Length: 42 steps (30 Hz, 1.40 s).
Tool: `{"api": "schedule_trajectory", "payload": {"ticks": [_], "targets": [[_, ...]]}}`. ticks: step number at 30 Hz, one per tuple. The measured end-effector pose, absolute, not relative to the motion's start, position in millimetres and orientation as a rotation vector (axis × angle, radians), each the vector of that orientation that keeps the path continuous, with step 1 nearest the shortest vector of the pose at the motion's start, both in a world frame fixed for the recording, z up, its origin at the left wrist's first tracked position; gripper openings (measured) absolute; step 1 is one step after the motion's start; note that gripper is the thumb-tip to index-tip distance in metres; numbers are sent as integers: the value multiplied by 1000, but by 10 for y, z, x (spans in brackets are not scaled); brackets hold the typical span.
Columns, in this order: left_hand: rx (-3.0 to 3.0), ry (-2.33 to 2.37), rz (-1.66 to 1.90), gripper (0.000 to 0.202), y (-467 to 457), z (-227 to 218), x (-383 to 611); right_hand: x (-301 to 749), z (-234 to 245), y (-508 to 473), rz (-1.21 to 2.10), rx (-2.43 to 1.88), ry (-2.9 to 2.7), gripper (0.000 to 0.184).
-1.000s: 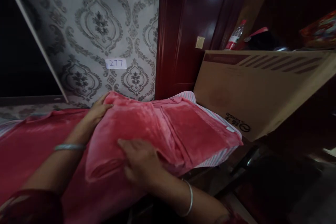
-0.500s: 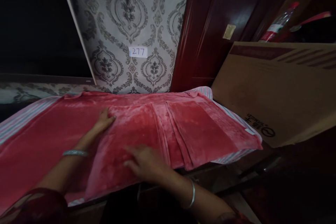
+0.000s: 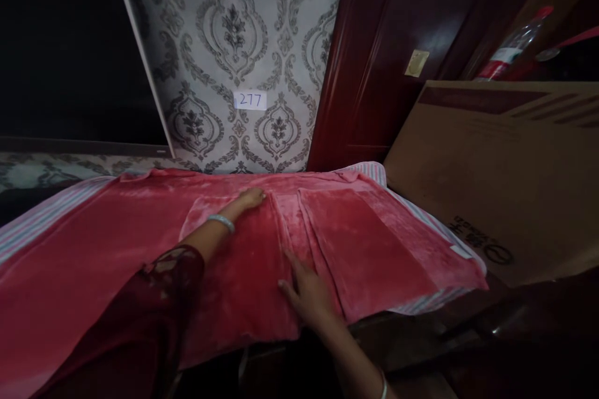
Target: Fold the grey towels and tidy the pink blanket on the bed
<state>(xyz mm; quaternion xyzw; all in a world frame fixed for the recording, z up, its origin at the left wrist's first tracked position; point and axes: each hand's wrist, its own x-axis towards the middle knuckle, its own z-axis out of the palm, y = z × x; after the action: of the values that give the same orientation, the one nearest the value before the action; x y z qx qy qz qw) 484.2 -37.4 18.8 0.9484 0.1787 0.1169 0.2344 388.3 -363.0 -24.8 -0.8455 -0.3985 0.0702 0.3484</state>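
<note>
A red plush blanket (image 3: 140,230) lies spread out, with a folded panel (image 3: 243,280) on the left and another folded panel (image 3: 365,243) on the right, a narrow gap between them. My left hand (image 3: 253,197) is at the far corner of the left panel, its fingers curled closed on the plush by the folded edge. Lower down that same edge, my right hand (image 3: 307,292) rests with the thumb apart from the stretched fingers. A silvery bangle is on each wrist.
Under the blanket shows a striped cloth (image 3: 60,202). A large cardboard box (image 3: 505,168) stands at the right, with a plastic bottle (image 3: 515,43) behind it. Behind are a dark screen (image 3: 79,56), a patterned wall (image 3: 234,0) and a dark red door (image 3: 374,62).
My left hand has moved right across the left panel to its far corner and its fingers have closed. My right hand has slid right to the panel's folded edge. The view has shifted slightly.
</note>
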Motion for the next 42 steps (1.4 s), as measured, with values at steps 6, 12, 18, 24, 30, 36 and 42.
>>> {"api": "schedule_trajectory", "payload": {"ticks": [6, 12, 18, 24, 30, 36, 42], "targets": [[2600, 510, 300, 17, -355, 13, 5238, 3874, -381, -3633, 185, -2100, -1052, 71], [2558, 391, 451, 18, -339, -201, 5376, 3843, -550, -3638, 110, -2100, -1094, 68], [2536, 364, 502, 25, -344, -357, 5351, 3869, -522, -3631, 139, -2055, -1098, 67], [2583, 370, 492, 18, -471, -195, 5318, 3826, -359, -3663, 156, -2170, -1144, 63], [2654, 382, 577, 27, -671, 178, 5359, 4015, -118, -4121, -161, -2198, -960, 47], [2673, 263, 449, 24, -1199, 230, 5568, 4296, -268, -4393, -270, -2523, -803, 45], [2650, 199, 363, 39, -1524, 10, 5673, 4303, -311, -4352, -176, -2583, -780, 49]]}}
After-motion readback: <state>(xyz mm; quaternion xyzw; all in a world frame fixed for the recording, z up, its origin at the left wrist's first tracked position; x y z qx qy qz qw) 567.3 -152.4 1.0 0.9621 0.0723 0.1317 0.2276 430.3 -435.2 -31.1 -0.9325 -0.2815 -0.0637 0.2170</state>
